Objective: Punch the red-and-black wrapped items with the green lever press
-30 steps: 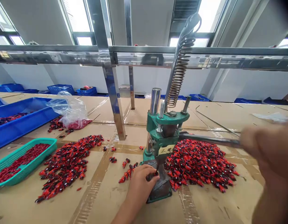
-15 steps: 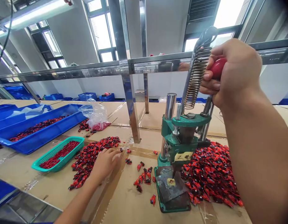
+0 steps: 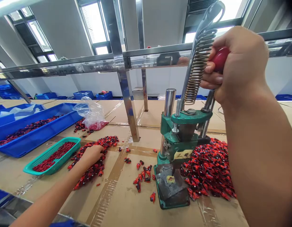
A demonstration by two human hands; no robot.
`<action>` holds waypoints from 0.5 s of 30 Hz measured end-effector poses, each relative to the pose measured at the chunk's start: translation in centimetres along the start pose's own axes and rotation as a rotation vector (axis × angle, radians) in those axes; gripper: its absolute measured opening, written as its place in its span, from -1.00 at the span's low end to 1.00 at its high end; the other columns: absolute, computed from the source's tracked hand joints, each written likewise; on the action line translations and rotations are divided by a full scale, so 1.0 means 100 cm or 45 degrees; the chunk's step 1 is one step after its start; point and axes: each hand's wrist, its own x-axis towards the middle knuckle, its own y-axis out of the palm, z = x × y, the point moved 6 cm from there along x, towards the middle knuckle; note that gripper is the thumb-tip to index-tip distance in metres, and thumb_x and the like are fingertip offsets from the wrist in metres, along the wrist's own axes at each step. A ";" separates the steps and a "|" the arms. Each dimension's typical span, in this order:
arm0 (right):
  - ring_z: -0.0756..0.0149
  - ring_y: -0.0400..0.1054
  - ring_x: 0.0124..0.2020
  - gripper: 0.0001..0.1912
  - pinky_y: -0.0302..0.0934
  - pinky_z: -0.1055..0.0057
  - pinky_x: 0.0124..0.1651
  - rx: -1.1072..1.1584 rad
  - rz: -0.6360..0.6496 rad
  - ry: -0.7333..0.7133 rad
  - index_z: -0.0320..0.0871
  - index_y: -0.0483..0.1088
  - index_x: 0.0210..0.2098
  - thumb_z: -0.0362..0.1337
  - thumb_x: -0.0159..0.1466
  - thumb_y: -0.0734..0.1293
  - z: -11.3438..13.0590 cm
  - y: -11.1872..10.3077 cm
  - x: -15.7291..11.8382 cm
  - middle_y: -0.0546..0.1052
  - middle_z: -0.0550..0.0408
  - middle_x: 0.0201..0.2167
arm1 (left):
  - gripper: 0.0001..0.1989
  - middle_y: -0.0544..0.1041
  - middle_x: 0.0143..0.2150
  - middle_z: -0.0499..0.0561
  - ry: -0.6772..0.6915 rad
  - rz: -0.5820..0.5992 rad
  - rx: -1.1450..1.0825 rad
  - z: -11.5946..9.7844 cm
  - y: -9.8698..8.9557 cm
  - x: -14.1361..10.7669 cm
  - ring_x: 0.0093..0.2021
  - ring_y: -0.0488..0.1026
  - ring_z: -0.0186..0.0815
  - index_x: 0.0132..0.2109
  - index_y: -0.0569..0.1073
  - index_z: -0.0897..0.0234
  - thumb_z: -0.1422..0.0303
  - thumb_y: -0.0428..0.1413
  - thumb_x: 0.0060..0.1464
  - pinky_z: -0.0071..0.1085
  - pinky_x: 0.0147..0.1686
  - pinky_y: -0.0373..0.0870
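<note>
My right hand (image 3: 240, 60) is wrapped round the red knob (image 3: 220, 60) on the lever of a green hand press (image 3: 191, 117). At the left, my left hand (image 3: 92, 155) rests on a pile of small red and black parts (image 3: 89, 173); its fingertips dip among the parts and whatever they hold is hidden. Under the press head, a small yellowish piece (image 3: 170, 179) lies on the dark base plate (image 3: 175, 190). A larger heap of red and black parts (image 3: 209, 167) lies right of the press. Several loose parts (image 3: 143, 176) are scattered to its left.
A green basket (image 3: 76, 144) with thin red pieces stands left of the left pile. Behind it are a long blue tray (image 3: 18, 149) of parts and a clear plastic bag (image 3: 91, 113). A metal post (image 3: 128, 104) rises from the cardboard-covered table (image 3: 122, 205), joined to a rail (image 3: 84, 66).
My left hand has moved left from the right edge of the pile onto the pile itself. My right hand stays on the red knob. The view has shifted slightly.
</note>
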 end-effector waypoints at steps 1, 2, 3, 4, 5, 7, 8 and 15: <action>0.52 -0.18 -0.74 -0.86 -0.39 0.44 -0.68 -0.001 -0.003 0.009 -0.20 0.12 -0.52 -0.30 0.07 0.22 -0.001 0.000 0.000 0.11 0.13 -0.65 | -0.75 0.67 -0.08 0.12 0.006 -0.037 -0.030 -0.002 -0.005 -0.003 -0.03 0.57 -0.01 -0.17 0.64 0.22 0.34 0.12 0.03 -0.27 -0.02 0.43; 0.52 -0.17 -0.73 -0.86 -0.38 0.44 -0.67 -0.007 -0.002 0.014 -0.20 0.12 -0.51 -0.29 0.08 0.21 -0.002 -0.001 0.000 0.12 0.14 -0.64 | -0.69 0.66 -0.04 0.11 0.017 -0.074 -0.049 -0.007 -0.010 -0.007 -0.02 0.56 -0.04 -0.09 0.63 0.23 0.31 0.08 0.08 -0.29 -0.01 0.43; 0.52 -0.18 -0.73 -0.86 -0.37 0.44 -0.66 -0.013 0.007 0.019 -0.20 0.12 -0.50 -0.29 0.10 0.21 -0.002 -0.001 0.000 0.12 0.14 -0.64 | -0.63 0.65 -0.02 0.10 0.021 -0.118 -0.084 -0.014 -0.015 -0.012 -0.04 0.57 -0.07 0.00 0.61 0.24 0.28 0.03 0.15 -0.30 -0.03 0.44; 0.52 -0.18 -0.73 -0.86 -0.36 0.44 -0.65 -0.018 0.023 0.021 -0.19 0.12 -0.49 -0.28 0.11 0.20 -0.003 -0.001 0.001 0.13 0.15 -0.64 | -0.59 0.65 -0.03 0.08 0.014 -0.166 -0.153 -0.024 -0.019 -0.019 -0.10 0.58 -0.10 0.08 0.57 0.25 0.25 -0.03 0.21 -0.32 -0.09 0.45; 0.53 -0.18 -0.72 -0.86 -0.35 0.43 -0.64 -0.025 0.040 0.022 -0.19 0.11 -0.49 -0.28 0.12 0.20 -0.003 -0.002 0.002 0.13 0.16 -0.64 | -0.56 0.66 -0.07 0.06 0.003 -0.213 -0.260 -0.039 -0.022 -0.027 -0.19 0.59 -0.14 0.12 0.54 0.24 0.21 -0.07 0.25 -0.34 -0.17 0.46; 0.53 -0.21 -0.72 -0.85 -0.36 0.43 -0.63 -0.018 0.082 0.019 -0.19 0.09 -0.48 -0.27 0.12 0.19 -0.004 -0.002 0.005 0.11 0.17 -0.64 | -0.56 0.67 -0.20 -0.01 0.019 -0.267 -0.560 -0.083 -0.020 -0.046 -0.34 0.55 -0.21 0.09 0.55 0.21 0.13 -0.06 0.28 -0.38 -0.33 0.44; 0.54 -0.22 -0.71 -0.85 -0.36 0.43 -0.63 -0.016 0.103 0.019 -0.19 0.08 -0.47 -0.26 0.11 0.18 -0.004 -0.001 0.007 0.10 0.18 -0.64 | -0.59 0.66 -0.23 -0.02 0.087 -0.257 -0.707 -0.112 -0.016 -0.056 -0.36 0.54 -0.23 0.04 0.58 0.20 0.12 -0.01 0.25 -0.41 -0.35 0.42; 0.53 -0.23 -0.68 -0.84 -0.34 0.42 -0.61 -0.049 0.137 0.019 -0.18 0.09 -0.44 -0.22 0.15 0.17 -0.003 -0.002 0.008 0.12 0.19 -0.62 | -0.79 0.65 -0.28 -0.06 0.692 -0.045 -1.038 -0.292 0.012 -0.109 -0.34 0.53 -0.31 -0.10 0.60 0.17 0.40 0.20 0.09 -0.44 -0.28 0.44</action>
